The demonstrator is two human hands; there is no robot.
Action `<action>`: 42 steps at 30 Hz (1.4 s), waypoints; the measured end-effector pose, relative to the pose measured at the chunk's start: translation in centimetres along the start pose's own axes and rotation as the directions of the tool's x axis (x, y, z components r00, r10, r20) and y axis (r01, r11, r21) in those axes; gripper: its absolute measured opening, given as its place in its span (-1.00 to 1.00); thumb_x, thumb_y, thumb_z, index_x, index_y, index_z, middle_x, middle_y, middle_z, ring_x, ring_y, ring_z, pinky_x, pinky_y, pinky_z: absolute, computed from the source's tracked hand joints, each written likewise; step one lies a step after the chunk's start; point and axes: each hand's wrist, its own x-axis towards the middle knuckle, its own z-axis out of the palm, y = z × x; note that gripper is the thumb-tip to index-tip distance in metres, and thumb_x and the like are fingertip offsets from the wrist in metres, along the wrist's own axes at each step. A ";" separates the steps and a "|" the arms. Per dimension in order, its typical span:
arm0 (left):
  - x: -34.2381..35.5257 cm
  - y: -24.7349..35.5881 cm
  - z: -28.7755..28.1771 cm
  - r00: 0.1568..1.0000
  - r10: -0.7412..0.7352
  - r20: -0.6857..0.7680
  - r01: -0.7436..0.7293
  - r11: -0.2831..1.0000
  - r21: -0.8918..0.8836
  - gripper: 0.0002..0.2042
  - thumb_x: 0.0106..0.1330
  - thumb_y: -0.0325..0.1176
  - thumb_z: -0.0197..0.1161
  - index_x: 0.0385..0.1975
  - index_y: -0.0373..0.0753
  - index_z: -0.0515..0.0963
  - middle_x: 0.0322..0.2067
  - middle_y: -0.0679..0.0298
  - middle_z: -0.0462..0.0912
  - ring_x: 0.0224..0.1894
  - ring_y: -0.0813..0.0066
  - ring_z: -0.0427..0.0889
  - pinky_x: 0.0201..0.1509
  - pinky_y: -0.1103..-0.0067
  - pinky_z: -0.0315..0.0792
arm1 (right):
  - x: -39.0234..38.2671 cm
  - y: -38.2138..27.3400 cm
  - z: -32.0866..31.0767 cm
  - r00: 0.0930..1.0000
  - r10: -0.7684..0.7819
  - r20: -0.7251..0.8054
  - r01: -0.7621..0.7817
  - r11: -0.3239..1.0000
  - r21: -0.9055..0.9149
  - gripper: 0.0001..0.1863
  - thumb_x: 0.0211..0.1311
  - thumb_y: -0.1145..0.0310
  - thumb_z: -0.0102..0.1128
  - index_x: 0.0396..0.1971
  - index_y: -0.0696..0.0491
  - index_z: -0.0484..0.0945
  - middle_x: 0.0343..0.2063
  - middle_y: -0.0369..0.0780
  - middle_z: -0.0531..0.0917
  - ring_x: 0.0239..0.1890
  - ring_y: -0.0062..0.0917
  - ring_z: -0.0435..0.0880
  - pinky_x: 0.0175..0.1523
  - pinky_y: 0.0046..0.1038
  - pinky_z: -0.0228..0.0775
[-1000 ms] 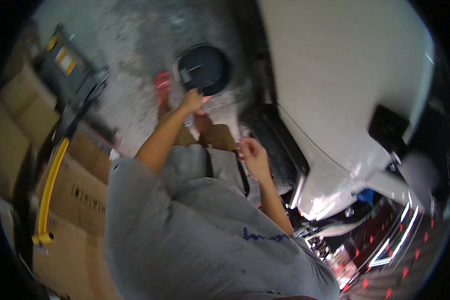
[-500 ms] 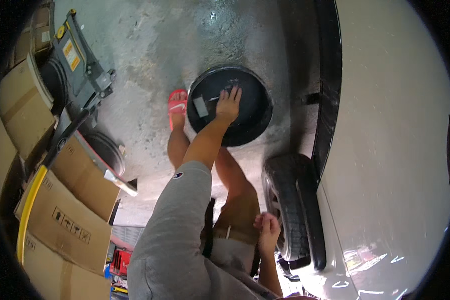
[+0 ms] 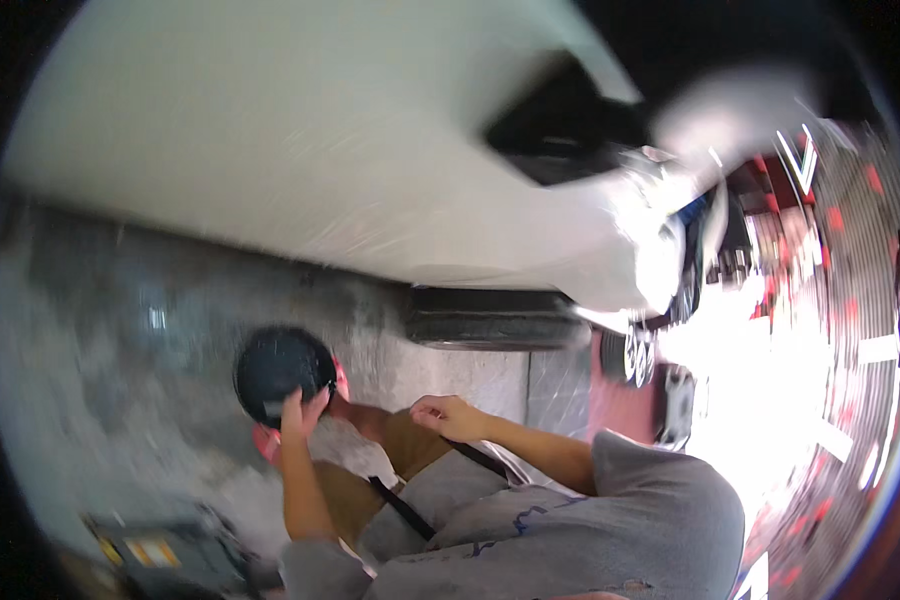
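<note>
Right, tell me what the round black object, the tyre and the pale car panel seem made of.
Round black object: perhaps plastic or rubber; dark, smooth-looking, though blur leaves it open. Tyre: likely rubber, dull and dark with little shine. Pale car panel: likely painted metal, smooth and glossy, showing bright streaks.

I've got rough, patchy grey floor (image 3: 100,390) on my left, small light glint (image 3: 157,318) on it. Right: reddish floor strip (image 3: 622,405), then blown-out white glare (image 3: 735,385). Farther right, ribbed red-spotted surface (image 3: 855,270), possibly wall; blurred.
</note>
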 end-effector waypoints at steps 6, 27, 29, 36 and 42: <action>-14.7 9.6 -4.3 0.695 -0.570 -0.437 0.177 0.725 -0.665 -0.48 0.56 -0.17 -0.03 0.30 -0.44 0.10 -0.10 -0.19 0.57 -0.09 -0.09 0.72 -0.09 0.22 0.72 | -6.4 6.4 5.9 0.957 0.109 -0.269 -0.129 0.990 -0.059 -0.66 0.38 0.06 0.09 -0.10 -0.02 0.65 -0.19 -0.05 0.73 -0.13 -0.19 0.72 0.00 -0.18 0.53; -27.5 22.7 -14.5 0.419 -0.014 -0.908 0.526 0.819 0.230 -0.49 0.55 -0.06 -0.07 0.41 -0.11 0.20 0.05 0.06 0.56 -0.23 0.07 0.67 -0.33 0.21 0.60 | -14.0 18.5 21.0 0.873 0.486 -0.037 -0.441 0.819 0.367 -0.59 0.35 0.00 -0.01 -0.09 -0.05 0.67 -0.23 -0.28 0.76 -0.24 -0.49 0.74 -0.27 -0.29 0.65; -25.0 24.8 -8.7 0.445 -0.028 -0.895 0.297 0.947 0.118 -0.52 0.52 -0.17 0.00 0.30 -0.34 0.34 -0.13 0.01 0.66 -0.06 0.21 0.70 -0.13 0.37 0.57 | -14.4 19.3 20.9 0.822 0.435 -0.368 -0.426 0.898 0.109 -0.59 0.31 -0.01 0.03 -0.14 -0.04 0.69 -0.32 -0.28 0.76 -0.32 -0.50 0.74 -0.27 -0.33 0.65; -30.0 40.9 -3.8 0.674 0.136 -0.726 -0.055 0.989 0.135 -0.31 0.55 0.14 -0.07 0.44 -0.32 0.21 0.32 0.03 0.44 0.40 0.29 0.38 0.47 0.40 0.17 | -16.0 19.9 20.6 0.894 0.447 -0.039 -0.401 0.836 0.375 -0.71 0.21 0.16 0.07 -0.32 0.02 0.68 -0.38 -0.22 0.75 -0.38 -0.43 0.76 -0.32 -0.32 0.68; -39.4 58.3 15.6 0.534 0.774 -0.340 -0.378 0.578 0.723 -0.39 0.62 0.06 -0.28 0.34 -0.32 0.40 0.31 0.22 0.48 0.41 0.24 0.34 0.55 0.34 -0.01 | -15.2 28.4 24.3 0.972 0.227 -0.057 -0.216 0.963 0.158 -0.68 0.35 0.15 0.02 -0.23 0.05 0.66 -0.35 -0.22 0.73 -0.32 -0.52 0.73 -0.33 -0.30 0.65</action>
